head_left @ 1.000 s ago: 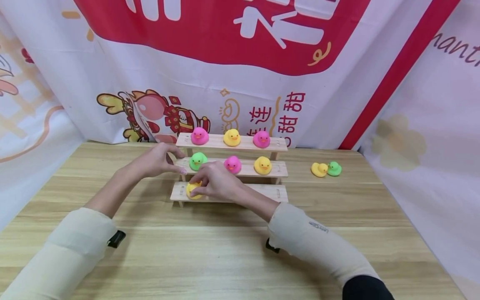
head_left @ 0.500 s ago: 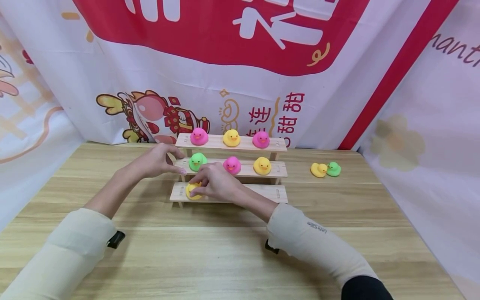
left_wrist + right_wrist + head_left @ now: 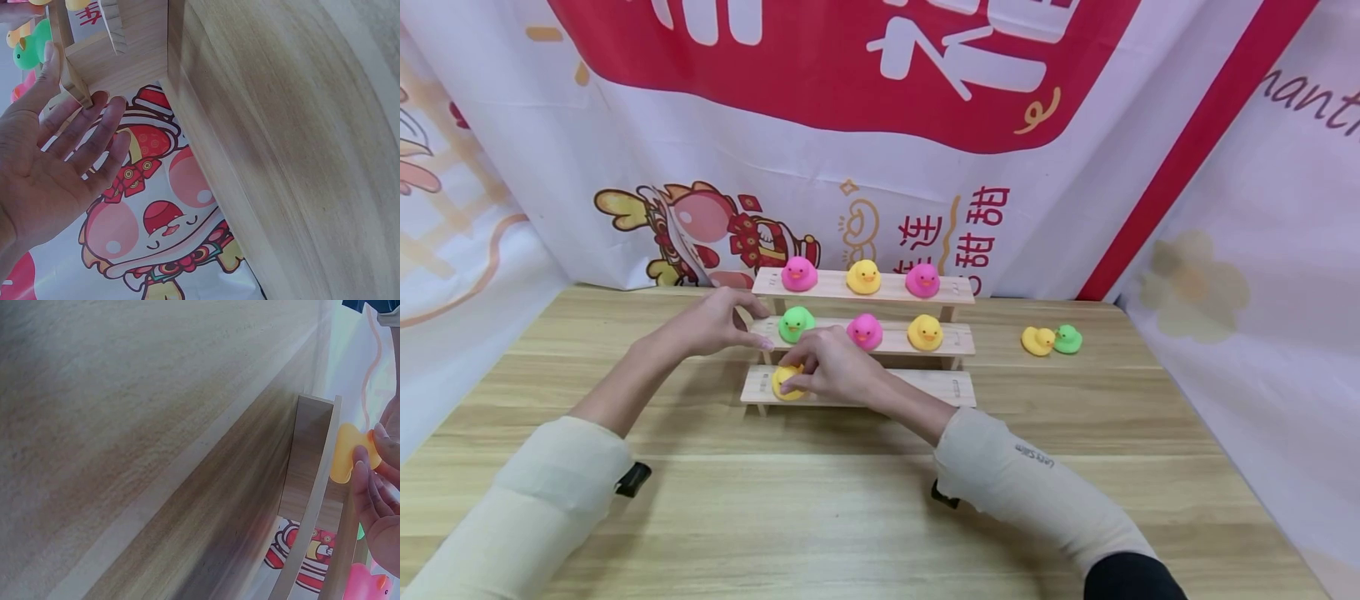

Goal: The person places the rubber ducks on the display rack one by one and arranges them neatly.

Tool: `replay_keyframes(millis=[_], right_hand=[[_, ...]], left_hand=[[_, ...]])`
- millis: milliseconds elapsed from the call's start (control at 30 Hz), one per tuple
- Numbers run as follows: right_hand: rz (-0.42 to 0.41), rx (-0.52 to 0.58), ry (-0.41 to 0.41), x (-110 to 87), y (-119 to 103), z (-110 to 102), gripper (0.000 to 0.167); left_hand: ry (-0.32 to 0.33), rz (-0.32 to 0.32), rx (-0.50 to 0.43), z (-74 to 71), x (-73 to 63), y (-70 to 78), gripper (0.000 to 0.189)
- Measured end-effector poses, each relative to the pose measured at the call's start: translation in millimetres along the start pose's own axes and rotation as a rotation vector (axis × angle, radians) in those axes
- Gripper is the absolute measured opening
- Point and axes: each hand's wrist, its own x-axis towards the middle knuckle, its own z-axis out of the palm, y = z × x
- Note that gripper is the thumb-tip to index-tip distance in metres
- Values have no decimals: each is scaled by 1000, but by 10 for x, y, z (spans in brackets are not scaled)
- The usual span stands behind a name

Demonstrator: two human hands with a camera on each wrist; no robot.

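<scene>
A three-step wooden display stand (image 3: 925, 383) stands on the table, holding rubber ducks. My right hand (image 3: 838, 362) pinches a yellow rubber duck (image 3: 784, 384) at the left end of the lowest step; the right wrist view shows thumb and fingertips on the duck (image 3: 343, 453). My left hand (image 3: 715, 323) holds the left end of the middle step, thumb in front and fingers behind, near a green duck (image 3: 795, 323). A pink duck (image 3: 867, 332) and a yellow duck (image 3: 925, 332) share that step. Pink (image 3: 799, 273), yellow (image 3: 863, 277) and pink (image 3: 922, 280) ducks line the top step.
Right of the stand, a yellow duck (image 3: 1038, 340) and a green duck (image 3: 1067, 338) sit close together on the wooden table (image 3: 820, 517). A printed cloth backdrop (image 3: 775, 150) hangs behind the stand, with more cloth at both sides.
</scene>
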Motion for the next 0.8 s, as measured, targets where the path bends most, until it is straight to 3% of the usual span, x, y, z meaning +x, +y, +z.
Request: replay_keyframes(millis=[300,800], right_hand=[[-12,39,19,-65,-4,-55,30],[-23,85,45,-428,76,-268,30]], left_hand=[[-4,10,-13,3,0,-4,46],[3,7,5,8,8,1,48]])
